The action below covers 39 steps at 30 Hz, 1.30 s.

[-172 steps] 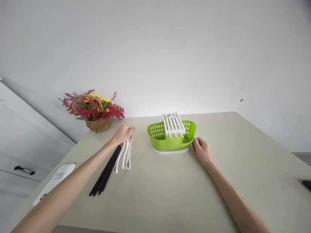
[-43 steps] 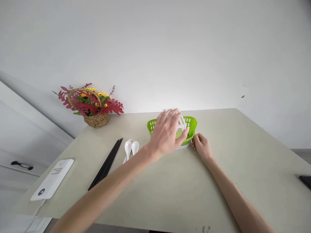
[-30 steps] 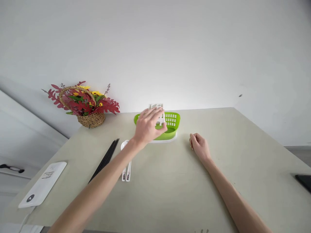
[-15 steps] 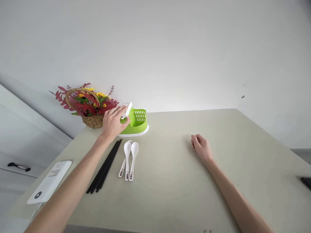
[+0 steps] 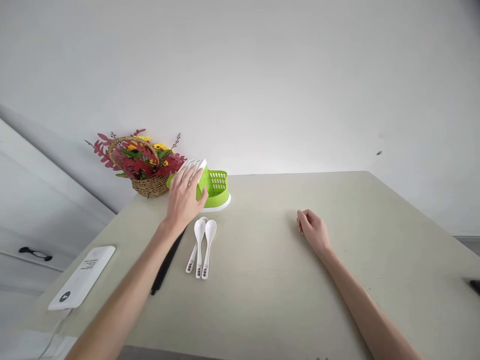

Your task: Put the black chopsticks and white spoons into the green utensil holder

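Note:
My left hand (image 5: 183,196) lies over a white slotted piece (image 5: 203,164), fingers stretched out and thumb spread apart. That piece sits tilted on the left part of a green cutlery holder (image 5: 217,201) with a white base; my hand hides much of both. In front of the holder lie three white spoons (image 5: 200,229), bowls pointing away from me. Black chopsticks (image 5: 167,267) are partly covered by my left forearm. Far to the right, my right hand (image 5: 313,230) rests on the table, closed in a fist with nothing visible in it.
A wicker basket (image 5: 149,187) of red leaves and yellow flowers stands behind my left hand. On the table's (image 5: 262,300) left side lies a white flat device (image 5: 82,277) with a cable. The wall (image 5: 285,90) borders the back, and a dark object (image 5: 475,286) sits at the right edge.
My left hand has moved slightly right and lower over the white piece, its fingers now more spread. The view has shifted a little. My right hand remains on the table.

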Each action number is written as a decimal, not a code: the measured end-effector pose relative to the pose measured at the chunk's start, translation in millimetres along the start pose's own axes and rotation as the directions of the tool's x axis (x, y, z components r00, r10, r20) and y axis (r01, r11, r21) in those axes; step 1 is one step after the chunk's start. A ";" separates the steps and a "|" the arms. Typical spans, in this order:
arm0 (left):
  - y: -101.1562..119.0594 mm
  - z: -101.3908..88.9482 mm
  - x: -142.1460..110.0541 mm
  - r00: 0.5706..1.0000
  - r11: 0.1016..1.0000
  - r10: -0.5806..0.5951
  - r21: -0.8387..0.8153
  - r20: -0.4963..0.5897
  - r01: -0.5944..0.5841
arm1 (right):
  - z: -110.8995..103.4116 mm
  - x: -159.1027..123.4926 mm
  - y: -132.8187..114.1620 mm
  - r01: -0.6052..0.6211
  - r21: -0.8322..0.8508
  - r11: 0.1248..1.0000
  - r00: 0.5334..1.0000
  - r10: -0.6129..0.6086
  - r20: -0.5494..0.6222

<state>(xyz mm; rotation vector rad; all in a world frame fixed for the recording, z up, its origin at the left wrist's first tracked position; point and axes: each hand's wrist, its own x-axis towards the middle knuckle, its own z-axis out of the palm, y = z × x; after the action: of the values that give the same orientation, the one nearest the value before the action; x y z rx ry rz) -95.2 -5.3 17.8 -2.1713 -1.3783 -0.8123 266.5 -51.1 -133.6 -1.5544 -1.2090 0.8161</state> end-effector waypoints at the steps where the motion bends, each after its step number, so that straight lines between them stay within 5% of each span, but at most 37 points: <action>1: 14.8 -2.1 -7.0 0.999 0.999 -0.017 -0.034 -0.028 0.016 | 0.0 -0.1 0.6 -0.001 -0.005 1.000 1.000 0.001 0.003; 4: 70.9 -8.4 -35.2 0.998 0.982 -0.043 -0.184 -0.034 0.036 | -0.6 -0.7 1.9 -0.004 -0.015 1.000 1.000 0.004 0.007; 8: 138.7 -11.5 -78.7 0.982 0.921 0.068 -0.390 0.179 0.008 | -1.6 -1.5 2.1 -0.004 -0.020 1.000 1.000 0.004 0.001; 11: 163.1 -6.0 -109.2 0.926 0.886 0.168 -0.464 0.338 0.009 | -1.7 -1.9 1.5 0.005 -0.027 1.000 1.000 -0.005 -0.003; 19: 181.6 15.5 -162.3 0.883 0.938 0.128 -0.344 0.451 0.040 | -2.6 -1.4 1.3 0.037 -0.044 0.998 0.999 -0.038 -0.009; 39: 184.1 15.8 -160.8 0.880 0.937 0.122 -0.347 0.460 0.052 | -3.7 -2.9 -5.0 0.032 -0.068 0.997 0.999 -0.033 -0.021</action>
<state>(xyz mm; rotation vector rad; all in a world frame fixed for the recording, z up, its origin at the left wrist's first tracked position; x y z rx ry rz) 23.5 -174.9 -113.1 -2.8109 -1.4967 -0.5567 267.5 -54.8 -127.9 -1.5905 -1.2543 0.7420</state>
